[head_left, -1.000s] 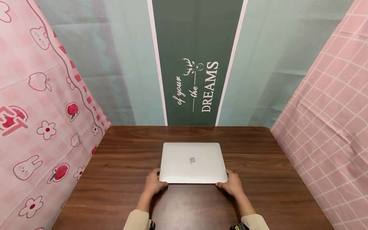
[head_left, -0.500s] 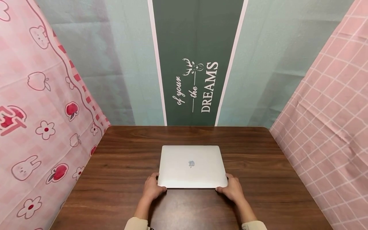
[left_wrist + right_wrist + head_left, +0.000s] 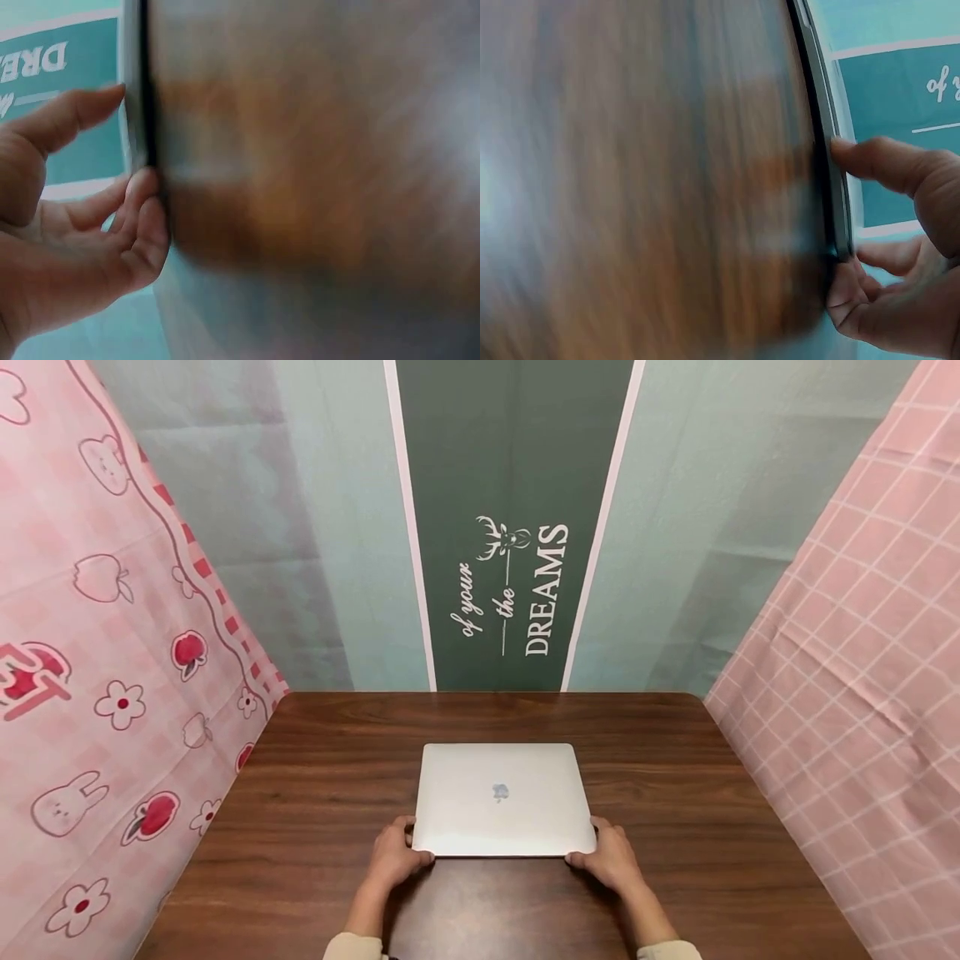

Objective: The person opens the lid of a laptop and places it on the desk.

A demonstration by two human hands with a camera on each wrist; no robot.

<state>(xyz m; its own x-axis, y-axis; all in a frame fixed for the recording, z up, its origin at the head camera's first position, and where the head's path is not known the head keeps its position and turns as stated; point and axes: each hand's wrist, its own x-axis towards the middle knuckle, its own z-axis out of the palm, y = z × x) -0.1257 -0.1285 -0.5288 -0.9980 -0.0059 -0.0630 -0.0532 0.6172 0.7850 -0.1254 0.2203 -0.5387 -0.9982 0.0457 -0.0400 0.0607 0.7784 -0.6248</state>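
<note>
1. Backdrop (image 3: 517, 460) of cloth hangs beyond the counter, pale green with a dark lettered panel; a printed pink curtain (image 3: 52, 568) flanks it on the left, a checked pink curtain (image 3: 862, 610) on the right.
2. Counter (image 3: 300, 852), dark wood-grained, stretches from the backdrop toward the person. The strip behind the laptop has grown wider over the last second.
3. Laptop (image 3: 504, 822), silver, its lid closed, sits near the middle of the counter between the two hands. It has come a little toward the person, unchanged otherwise; the work in hand therefore looks like shifting the whole machine rather than lifting its lid. Whether its underside is slightly raised, I cannot tell.
4. Left hand (image 3: 396, 854) grips the near left corner, thumb at the front edge, fingers along the side. It has travelled back with the laptop.
5. Right hand (image 3: 615, 857) grips the near right corner the same way, and has drawn back equally; that matched pull seems to keep the laptop straight.
6. Sleeves (image 3: 352, 947) show only as pale cuffs at the bottom, less of them than a second ago, which fits the arms drawing in.
7. Logo (image 3: 500, 792), the smallest, marks the middle of the lid.
</note>
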